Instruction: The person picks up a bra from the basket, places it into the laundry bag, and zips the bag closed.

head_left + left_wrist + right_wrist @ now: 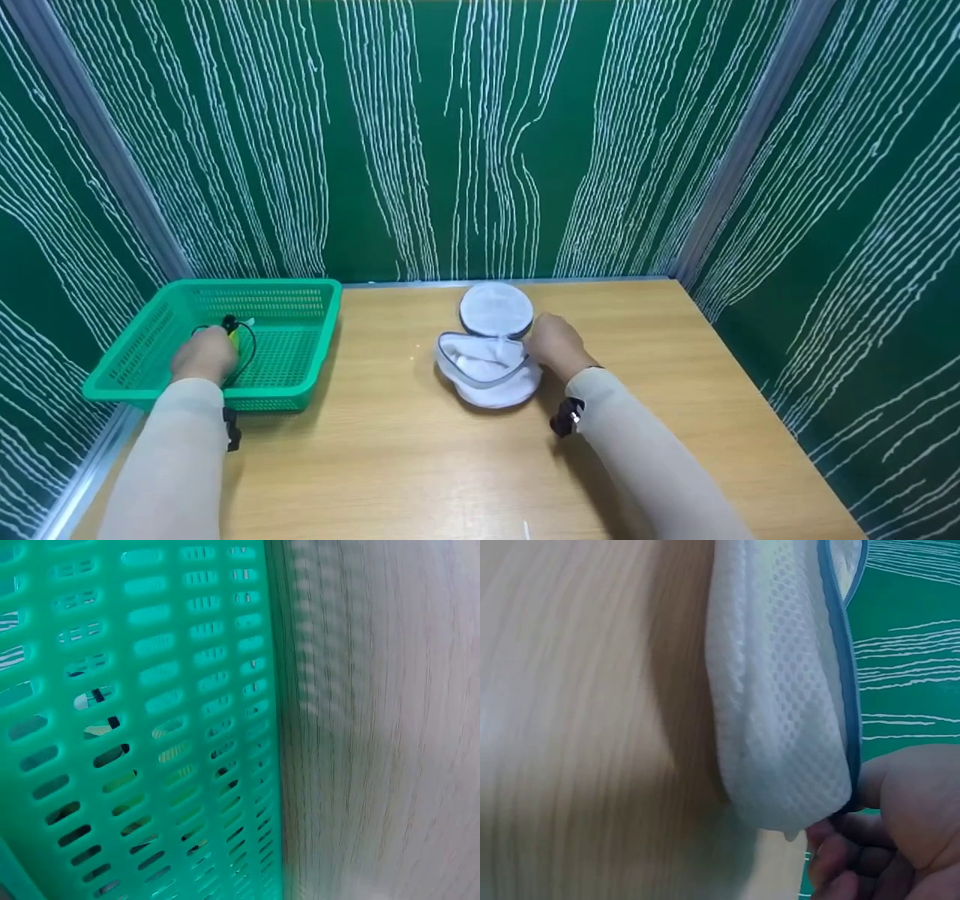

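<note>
1. The green basket (270, 395) could be tugged or tipped on the worktop (375, 465) if the black cable (254, 346) were caught in its slots during a lift.
2. The white mesh pouch (495, 394) could be slid along or its mouth pulled narrow, since its soft wall is held at one side only; the round lid (496, 309), laid back behind the mouth, could be flopped forward by a sharp pull.
3. The yellow-green piece (235, 339) could be dropped if only loose cable were pinched — a bundle of this kind would be apt to unwind.
4. The pouch is set on the worktop, well apart from the basket. Its grey-blue trim (849, 675) is pinched by the right grip (555, 346) at the pouch's right side, thumb and curled fingers being clamped on the edge.
5. The cable and yellow-green piece are seen inside the basket, just beside the left grip (204, 355). The fingers are masked by the back of the hand, so whether anything is clamped there cannot be told.
</note>
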`<move>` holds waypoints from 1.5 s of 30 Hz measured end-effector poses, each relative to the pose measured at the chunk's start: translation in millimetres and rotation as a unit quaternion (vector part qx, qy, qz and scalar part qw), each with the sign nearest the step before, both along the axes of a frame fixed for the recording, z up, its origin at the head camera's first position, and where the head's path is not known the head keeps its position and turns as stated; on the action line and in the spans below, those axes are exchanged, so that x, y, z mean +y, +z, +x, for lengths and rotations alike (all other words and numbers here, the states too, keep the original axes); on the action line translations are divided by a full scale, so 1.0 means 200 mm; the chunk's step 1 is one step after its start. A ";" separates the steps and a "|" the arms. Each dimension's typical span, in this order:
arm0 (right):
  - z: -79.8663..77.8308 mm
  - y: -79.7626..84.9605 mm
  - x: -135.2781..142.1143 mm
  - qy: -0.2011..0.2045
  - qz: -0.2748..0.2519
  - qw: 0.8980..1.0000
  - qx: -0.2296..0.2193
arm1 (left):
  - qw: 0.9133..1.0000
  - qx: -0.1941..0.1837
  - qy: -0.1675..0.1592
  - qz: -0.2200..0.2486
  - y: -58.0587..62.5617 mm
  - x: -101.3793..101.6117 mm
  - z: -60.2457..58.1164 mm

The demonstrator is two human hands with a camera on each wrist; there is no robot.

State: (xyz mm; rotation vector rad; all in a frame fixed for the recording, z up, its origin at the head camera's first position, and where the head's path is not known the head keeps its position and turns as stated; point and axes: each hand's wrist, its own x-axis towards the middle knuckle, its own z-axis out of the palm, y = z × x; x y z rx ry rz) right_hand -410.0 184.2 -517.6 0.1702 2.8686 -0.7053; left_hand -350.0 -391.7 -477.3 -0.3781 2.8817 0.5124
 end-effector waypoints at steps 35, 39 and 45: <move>0.02 -0.03 -0.13 0.031 -0.039 0.996 0.068 | 0.987 0.126 0.050 0.083 0.23 0.19 -0.03; 0.02 -0.03 -0.13 0.037 -0.040 0.995 0.077 | 0.980 0.157 0.048 0.116 0.29 0.28 -0.04; 0.02 -0.03 -0.14 0.046 -0.049 0.994 0.082 | 0.966 0.208 0.038 0.148 0.38 0.46 -0.04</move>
